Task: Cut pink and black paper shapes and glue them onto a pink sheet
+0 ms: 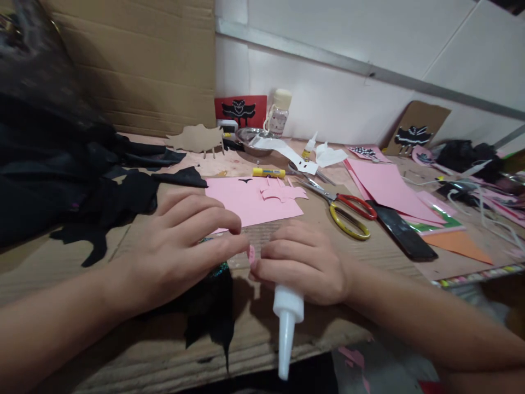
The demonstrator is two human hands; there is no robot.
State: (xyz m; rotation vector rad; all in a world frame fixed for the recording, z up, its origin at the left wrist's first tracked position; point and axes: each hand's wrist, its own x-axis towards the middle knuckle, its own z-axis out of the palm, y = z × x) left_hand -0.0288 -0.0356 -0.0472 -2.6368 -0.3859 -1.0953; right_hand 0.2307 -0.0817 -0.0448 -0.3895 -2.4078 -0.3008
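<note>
My right hand point(301, 260) is wrapped round a glue bottle, its white nozzle cap point(287, 328) pointing towards me over the table's front edge; the bottle's body is hidden in the palm. A small pink paper piece point(251, 254) shows between my two hands, at the tip of my left index finger and touching the right fingertips. My left hand point(192, 235) is closed with curved fingers, its thumb hidden. Below it lies black fabric point(211, 306) with a glittery teal patch. Behind the hands rests a pink sheet point(241, 205) bearing a pink paper cut-out point(283, 190).
Scissors point(348, 213) with red and yellow handles lie right of centre, near a phone point(406, 232) and pink sheets point(394, 189). A yellow glue stick point(268, 172), metal bowl point(250, 142) and small glue bottle point(309, 146) stand farther back. Black cloth point(82, 186) fills the left.
</note>
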